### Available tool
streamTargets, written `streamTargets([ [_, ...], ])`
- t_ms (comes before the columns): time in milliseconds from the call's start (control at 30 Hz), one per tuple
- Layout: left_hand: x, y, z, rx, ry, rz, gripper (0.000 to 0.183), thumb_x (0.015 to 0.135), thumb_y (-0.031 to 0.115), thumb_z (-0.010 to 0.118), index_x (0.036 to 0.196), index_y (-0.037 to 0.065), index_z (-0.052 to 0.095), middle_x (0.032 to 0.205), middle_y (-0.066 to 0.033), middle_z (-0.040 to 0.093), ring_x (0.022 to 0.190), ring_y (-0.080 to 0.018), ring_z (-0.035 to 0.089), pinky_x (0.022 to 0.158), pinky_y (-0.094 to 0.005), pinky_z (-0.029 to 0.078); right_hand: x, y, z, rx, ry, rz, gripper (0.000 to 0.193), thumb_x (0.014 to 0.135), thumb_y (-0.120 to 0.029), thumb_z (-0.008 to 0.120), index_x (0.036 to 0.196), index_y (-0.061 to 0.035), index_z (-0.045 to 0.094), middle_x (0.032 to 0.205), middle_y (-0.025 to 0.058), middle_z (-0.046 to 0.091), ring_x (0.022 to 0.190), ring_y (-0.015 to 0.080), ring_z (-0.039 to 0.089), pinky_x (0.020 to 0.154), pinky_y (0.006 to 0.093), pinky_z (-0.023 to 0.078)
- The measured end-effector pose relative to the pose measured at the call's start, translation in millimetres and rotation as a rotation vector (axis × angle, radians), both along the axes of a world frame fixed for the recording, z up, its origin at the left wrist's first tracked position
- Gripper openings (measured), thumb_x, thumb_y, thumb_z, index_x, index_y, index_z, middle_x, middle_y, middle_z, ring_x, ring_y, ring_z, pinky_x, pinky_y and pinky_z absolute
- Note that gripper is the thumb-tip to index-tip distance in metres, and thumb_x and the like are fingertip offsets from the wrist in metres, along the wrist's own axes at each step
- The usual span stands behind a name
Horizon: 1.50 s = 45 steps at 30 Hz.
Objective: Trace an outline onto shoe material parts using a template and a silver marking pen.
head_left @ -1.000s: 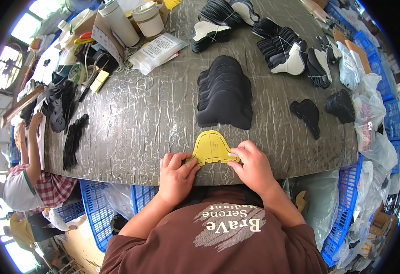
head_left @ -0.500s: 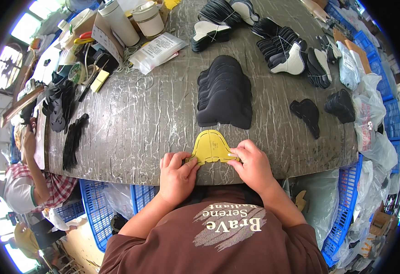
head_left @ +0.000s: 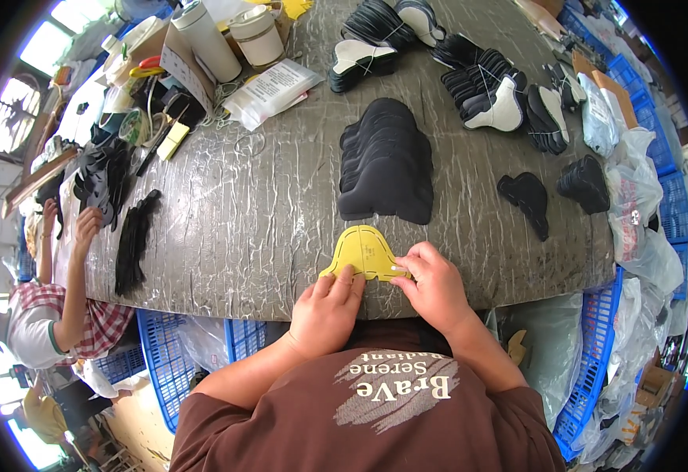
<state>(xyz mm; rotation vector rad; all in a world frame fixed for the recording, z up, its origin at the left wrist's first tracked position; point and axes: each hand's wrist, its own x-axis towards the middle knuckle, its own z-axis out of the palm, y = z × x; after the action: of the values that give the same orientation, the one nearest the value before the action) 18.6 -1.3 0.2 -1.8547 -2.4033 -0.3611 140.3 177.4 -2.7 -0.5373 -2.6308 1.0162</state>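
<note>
A yellow bell-shaped pattern template (head_left: 360,245) with dashed lines along its edge lies near the table's front edge. My left hand (head_left: 327,311) rests its outstretched fingers on the template's lower left part. At the lower right corner, my right hand (head_left: 436,289) pinches the template between thumb and fingers. Just beyond it lies a row of overlapping black cut pieces (head_left: 387,177). Whether anything lies under the template is hidden.
Tied bundles of black and white pieces (head_left: 481,82) lie at the far right, with loose black pieces (head_left: 526,203) nearer. Black strips (head_left: 136,244) lie left. A grey bottle (head_left: 205,43) and tools stand far left. A co-worker's hand (head_left: 87,224) reaches over black pieces.
My left hand has let go of the template's left corner and shifted right, its fingers now flat on the template. The right hand keeps its pinch. The co-worker's arms have moved.
</note>
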Motion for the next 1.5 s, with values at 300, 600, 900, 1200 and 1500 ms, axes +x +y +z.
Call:
streamTargets([
  [300, 9, 10, 2, -0.2, 0.195, -0.149, 0.073, 0.074, 0.055, 0.067, 0.13, 0.008, 0.059, 0.135, -0.011, 0.049, 0.088, -0.0385, 0.056, 0.072, -0.0386, 0.059, 0, 1, 3, -0.007, -0.022, 0.007, 0.026, 0.073, -0.01, 0.077, 0.096, -0.0023, 0.066, 0.092, 0.0089, 0.059, 0.078, 0.0291, 0.064, 0.068, 0.0399, 0.052],
  [600, 10, 9, -8, -0.215, 0.177, -0.169, 0.08, 0.068, 0.055, 0.071, 0.129, 0.004, 0.059, 0.132, -0.0171, 0.05, 0.087, -0.0452, 0.056, 0.074, -0.0516, 0.058, -39, 20, 30, 0.199, 0.412, 0.083, 0.011, 0.088, -0.01, 0.063, 0.092, 0.0005, 0.062, 0.093, 0.0132, 0.059, 0.078, 0.0307, 0.061, 0.07, 0.0366, 0.049],
  [900, 13, 11, -13, -0.185, 0.199, -0.177, 0.059, 0.067, 0.054, 0.073, 0.106, 0.009, 0.071, 0.116, -0.0168, 0.054, 0.087, -0.0518, 0.057, 0.073, -0.0566, 0.057, -71, -9, 22, -0.528, 0.092, 0.24, 0.01, 0.087, -0.003, 0.067, 0.09, 0.0023, 0.06, 0.081, 0.0091, 0.066, 0.074, 0.0155, 0.066, 0.065, 0.0293, 0.052],
  [1200, 15, 12, -14, -0.2, 0.129, -0.162, 0.053, 0.071, 0.05, 0.072, 0.105, 0.009, 0.072, 0.115, -0.0136, 0.055, 0.105, -0.0496, 0.054, 0.078, -0.0593, 0.055, -77, -13, 11, -0.396, 0.077, 0.338, 0.01, 0.082, -0.003, 0.067, 0.083, -0.0007, 0.057, 0.076, 0.0125, 0.064, 0.068, 0.0294, 0.063, 0.063, 0.0362, 0.05],
  [1500, 15, 13, -9, -0.222, 0.058, -0.161, 0.051, 0.07, 0.047, 0.073, 0.103, 0.008, 0.072, 0.116, -0.0104, 0.054, 0.105, -0.0423, 0.054, 0.078, -0.0591, 0.056, -79, -7, 11, -0.391, 0.095, 0.287, 0.009, 0.084, -0.003, 0.065, 0.085, -0.0005, 0.056, 0.079, 0.0148, 0.064, 0.073, 0.0332, 0.064, 0.065, 0.0384, 0.05],
])
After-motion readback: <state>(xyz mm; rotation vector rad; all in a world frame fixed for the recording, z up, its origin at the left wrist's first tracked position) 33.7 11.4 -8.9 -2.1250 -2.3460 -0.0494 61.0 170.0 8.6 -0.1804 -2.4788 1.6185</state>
